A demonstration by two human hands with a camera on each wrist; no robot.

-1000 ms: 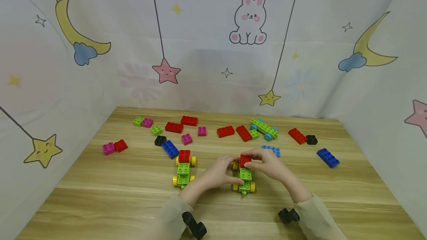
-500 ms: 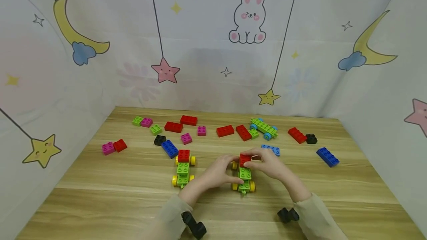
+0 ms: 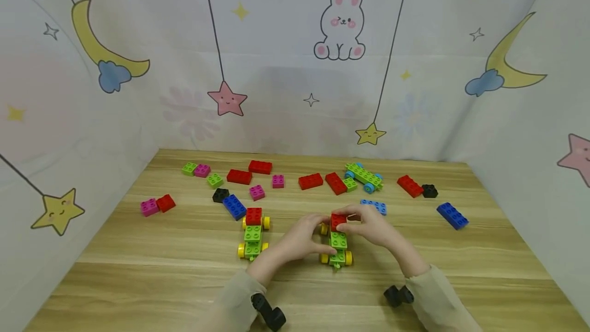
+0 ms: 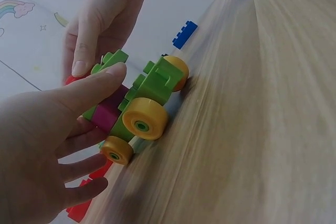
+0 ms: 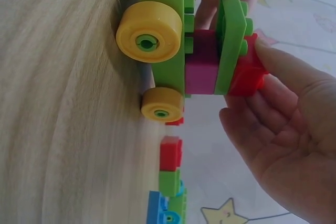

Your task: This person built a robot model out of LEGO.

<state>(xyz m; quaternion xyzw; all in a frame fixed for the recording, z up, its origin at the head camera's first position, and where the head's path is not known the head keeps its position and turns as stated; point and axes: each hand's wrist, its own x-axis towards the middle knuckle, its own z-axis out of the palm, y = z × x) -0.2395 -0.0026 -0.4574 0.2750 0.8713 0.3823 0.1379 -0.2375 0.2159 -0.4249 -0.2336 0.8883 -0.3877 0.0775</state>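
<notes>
A toy brick car (image 3: pixel 338 240) with yellow wheels stands on the table between my hands. In the right wrist view a magenta brick (image 5: pixel 201 66) sits on its green wheeled base (image 5: pixel 167 69). Over that lies a green plate (image 5: pixel 231 40), topped by a red brick (image 5: pixel 245 72). My left hand (image 3: pixel 301 239) holds the car from the left, thumb at the near side by the green plate and magenta brick, fingers partly hidden behind. From the right, my right hand (image 3: pixel 371 227) pinches the red brick between thumb and fingers.
A similar car (image 3: pixel 252 233) stands to the left. Loose red, magenta, green, black and blue bricks lie along the back, including a dark blue brick (image 3: pixel 452 215) at right. A green base with blue wheels (image 3: pixel 364 177) stands behind. A patterned curtain (image 3: pixel 276 65) encloses the table (image 3: pixel 161 281).
</notes>
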